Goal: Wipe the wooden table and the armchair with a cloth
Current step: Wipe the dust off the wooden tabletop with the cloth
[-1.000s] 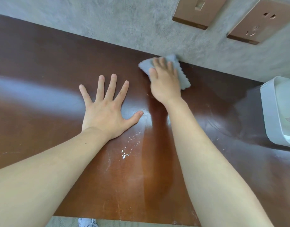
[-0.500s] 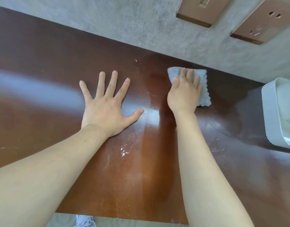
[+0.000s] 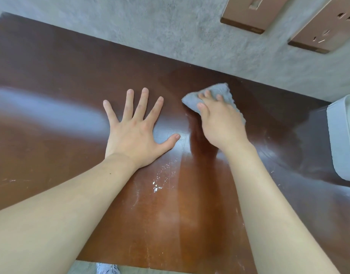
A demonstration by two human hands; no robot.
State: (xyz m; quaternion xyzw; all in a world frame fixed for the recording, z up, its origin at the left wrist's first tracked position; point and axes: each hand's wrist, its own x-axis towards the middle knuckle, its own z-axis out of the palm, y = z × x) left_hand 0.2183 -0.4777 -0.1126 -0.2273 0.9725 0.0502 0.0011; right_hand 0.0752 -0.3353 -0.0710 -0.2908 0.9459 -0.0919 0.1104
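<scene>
- The wooden table [image 3: 51, 80] is filling most of the frame, dark and glossy, with a pale glare running across its left side.
- The left hand [image 3: 136, 133] is lying flat on the table left of centre, fingers fully spread, gripping nothing and bracing the body exactly where it was a second ago.
- White specks and smears [image 3: 157, 187] are sitting just below that hand, in the lower middle, not yet wiped.
- The right hand [image 3: 221, 119] is pressing the grey cloth [image 3: 219, 91] onto the table right of centre, fingers loosely curled over it. Half a second ago the cloth was further right, and before that up against the wall [image 3: 170, 36]; it is sweeping back and forth, now drifting toward centre.
- The table's far strip is probably nearly done; the specks and the left half are remaining.
- A white container [image 3: 344, 139] is standing at the right edge.
- The armchair is not in view, so that part is still waiting.
</scene>
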